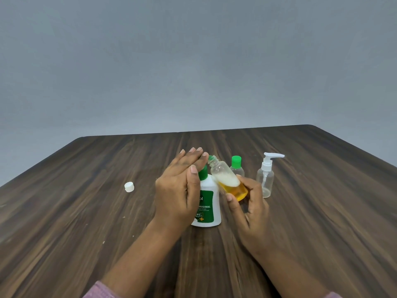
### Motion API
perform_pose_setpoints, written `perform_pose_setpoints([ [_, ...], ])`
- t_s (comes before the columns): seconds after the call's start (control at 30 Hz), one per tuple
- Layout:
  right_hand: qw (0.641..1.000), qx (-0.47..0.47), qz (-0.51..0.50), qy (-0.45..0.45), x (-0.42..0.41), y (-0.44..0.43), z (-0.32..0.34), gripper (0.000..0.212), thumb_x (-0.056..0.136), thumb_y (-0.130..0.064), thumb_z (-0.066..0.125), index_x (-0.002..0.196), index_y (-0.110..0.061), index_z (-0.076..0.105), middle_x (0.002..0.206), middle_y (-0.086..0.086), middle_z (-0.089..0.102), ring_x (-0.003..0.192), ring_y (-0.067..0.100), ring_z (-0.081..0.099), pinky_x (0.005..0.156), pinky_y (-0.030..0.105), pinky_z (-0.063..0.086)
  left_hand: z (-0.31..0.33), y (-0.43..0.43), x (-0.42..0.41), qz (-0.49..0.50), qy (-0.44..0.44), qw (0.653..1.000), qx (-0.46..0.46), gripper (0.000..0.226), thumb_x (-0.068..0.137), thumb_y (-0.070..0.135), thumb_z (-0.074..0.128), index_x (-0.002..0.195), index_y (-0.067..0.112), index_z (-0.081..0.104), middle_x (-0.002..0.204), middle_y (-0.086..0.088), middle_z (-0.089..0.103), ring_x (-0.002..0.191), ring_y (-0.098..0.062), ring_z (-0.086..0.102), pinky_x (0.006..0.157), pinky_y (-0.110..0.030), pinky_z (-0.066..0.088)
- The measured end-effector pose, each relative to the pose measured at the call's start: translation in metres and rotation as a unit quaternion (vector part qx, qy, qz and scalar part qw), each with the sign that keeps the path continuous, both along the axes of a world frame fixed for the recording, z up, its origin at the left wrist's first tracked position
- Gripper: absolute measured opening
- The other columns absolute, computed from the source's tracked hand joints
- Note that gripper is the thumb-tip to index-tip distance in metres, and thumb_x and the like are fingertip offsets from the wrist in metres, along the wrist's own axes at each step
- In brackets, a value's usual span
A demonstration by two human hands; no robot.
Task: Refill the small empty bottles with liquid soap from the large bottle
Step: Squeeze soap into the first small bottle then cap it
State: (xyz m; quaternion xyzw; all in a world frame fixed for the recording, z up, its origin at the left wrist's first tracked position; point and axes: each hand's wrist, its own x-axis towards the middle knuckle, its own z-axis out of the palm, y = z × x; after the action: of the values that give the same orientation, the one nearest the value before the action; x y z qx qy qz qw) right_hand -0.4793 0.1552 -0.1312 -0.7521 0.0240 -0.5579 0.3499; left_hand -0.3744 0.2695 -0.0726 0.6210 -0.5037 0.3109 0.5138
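A: Why is the small bottle [228, 181] tilted like that?

B: The right hand [249, 209] grips it around its lower half, thumb in front and fingers behind, with the open neck leaning up and left toward the left hand [179, 190]. My guess is the tilt lets the soap settle, or readies the neck for its cap.

A: And the left hand?

B: Open and flat, fingers straight and together, holding nothing. It hovers in front of the large bottle [207, 203], which stands upright on the table [86, 211] with its green cap on.

A: How does the small bottle look?

B: Clear plastic, uncapped, orange-yellow soap pooled at the bottom with pale foam above. Roughly a third full, I'd judge.

A: Where's its cap?

B: A white cap [129, 187] lies on the table well to the left; likely that one.

A: The others?

B: A green-capped bottle [236, 167] stands just behind the held one; I cannot tell whether it holds soap. A pump bottle [266, 177] to the right looks empty.
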Motion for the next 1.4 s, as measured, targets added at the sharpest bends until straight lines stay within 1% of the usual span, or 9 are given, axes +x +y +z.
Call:
perform_pose_setpoints([
  [0.27, 1.000, 0.009, 0.004, 0.001, -0.001, -0.001, -0.002, 0.031, 0.092, -0.034, 0.053, 0.122, -0.028, 0.044, 0.097, -0.015, 0.058, 0.078, 0.004, 0.059, 0.063, 0.012, 0.046, 0.006, 0.000, -0.003, 0.011, -0.001, 1.000, -0.005, 0.054, 0.103, 0.029, 0.024, 0.110, 0.002, 0.070, 0.115, -0.010, 0.068, 0.116, -0.017, 0.060, 0.102, -0.040, 0.046],
  [0.4, 1.000, 0.008, 0.005, 0.005, -0.001, -0.001, -0.001, 0.029, 0.092, -0.031, 0.052, 0.120, -0.029, 0.044, 0.098, -0.013, 0.057, 0.078, 0.002, 0.058, 0.064, 0.008, 0.044, -0.001, -0.003, -0.002, 0.015, 0.003, 1.000, -0.014, 0.045, 0.100, 0.018, 0.029, 0.110, 0.000, 0.069, 0.115, -0.012, 0.068, 0.115, -0.020, 0.061, 0.101, -0.042, 0.046],
  [0.5, 1.000, 0.007, 0.003, 0.007, -0.002, 0.000, -0.002, 0.028, 0.092, -0.033, 0.051, 0.120, -0.031, 0.043, 0.095, -0.014, 0.057, 0.076, 0.002, 0.058, 0.063, 0.008, 0.043, -0.006, -0.002, -0.001, 0.013, -0.003, 1.000, -0.019, 0.043, 0.098, 0.013, 0.029, 0.111, -0.001, 0.068, 0.115, -0.013, 0.067, 0.116, -0.021, 0.060, 0.102, -0.044, 0.046],
  [0.63, 1.000, 0.007, -0.003, 0.005, -0.002, 0.000, -0.001, 0.030, 0.094, -0.046, 0.048, 0.120, -0.031, 0.043, 0.098, -0.015, 0.057, 0.078, 0.002, 0.058, 0.064, 0.008, 0.044, -0.002, 0.000, -0.003, 0.015, -0.010, 1.000, -0.010, 0.043, 0.098, 0.014, 0.029, 0.112, 0.000, 0.068, 0.117, -0.012, 0.066, 0.118, -0.020, 0.059, 0.103, -0.042, 0.045],
  [0.83, 1.000, 0.018, 0.003, 0.002, 0.000, 0.000, -0.001, 0.031, 0.091, -0.034, 0.053, 0.121, -0.030, 0.044, 0.097, -0.017, 0.058, 0.077, 0.003, 0.059, 0.064, 0.009, 0.044, 0.008, -0.001, -0.003, 0.029, -0.024, 0.999, 0.005, 0.044, 0.098, 0.016, 0.031, 0.110, 0.001, 0.070, 0.115, -0.010, 0.068, 0.116, -0.017, 0.060, 0.102, -0.039, 0.045],
  [1.1, 1.000, 0.009, -0.002, 0.007, -0.002, 0.000, -0.001, 0.028, 0.092, -0.034, 0.051, 0.118, -0.030, 0.044, 0.095, -0.011, 0.057, 0.074, 0.002, 0.058, 0.061, 0.006, 0.042, -0.002, -0.003, -0.001, 0.014, -0.011, 1.000, -0.002, 0.044, 0.098, 0.014, 0.030, 0.111, -0.001, 0.069, 0.116, -0.011, 0.067, 0.117, -0.020, 0.060, 0.103, -0.042, 0.044],
  [1.23, 1.000, 0.008, -0.002, 0.003, -0.003, 0.001, 0.000, 0.029, 0.094, -0.042, 0.050, 0.119, -0.031, 0.044, 0.095, -0.014, 0.057, 0.075, 0.002, 0.058, 0.062, 0.008, 0.044, -0.003, 0.001, -0.002, 0.012, -0.014, 1.000, -0.001, 0.043, 0.098, 0.013, 0.030, 0.111, 0.000, 0.068, 0.117, -0.011, 0.067, 0.118, -0.020, 0.059, 0.103, -0.043, 0.045],
  [1.33, 1.000, 0.005, -0.007, 0.005, -0.003, 0.002, 0.000, 0.030, 0.091, -0.034, 0.052, 0.120, -0.031, 0.044, 0.098, -0.015, 0.057, 0.077, 0.000, 0.058, 0.064, 0.006, 0.043, 0.008, 0.001, -0.002, 0.016, -0.024, 1.000, 0.011, 0.042, 0.098, 0.014, 0.031, 0.109, 0.001, 0.070, 0.114, -0.009, 0.068, 0.115, -0.015, 0.060, 0.103, -0.038, 0.045],
  [1.4, 1.000, 0.010, -0.004, 0.003, -0.002, 0.002, 0.001, 0.030, 0.091, -0.033, 0.053, 0.120, -0.031, 0.044, 0.099, -0.014, 0.058, 0.077, 0.000, 0.058, 0.064, 0.006, 0.043, 0.014, 0.001, -0.001, 0.016, -0.029, 0.999, 0.019, 0.043, 0.098, 0.015, 0.032, 0.108, 0.002, 0.071, 0.112, -0.008, 0.069, 0.114, -0.013, 0.060, 0.103, -0.036, 0.045],
])
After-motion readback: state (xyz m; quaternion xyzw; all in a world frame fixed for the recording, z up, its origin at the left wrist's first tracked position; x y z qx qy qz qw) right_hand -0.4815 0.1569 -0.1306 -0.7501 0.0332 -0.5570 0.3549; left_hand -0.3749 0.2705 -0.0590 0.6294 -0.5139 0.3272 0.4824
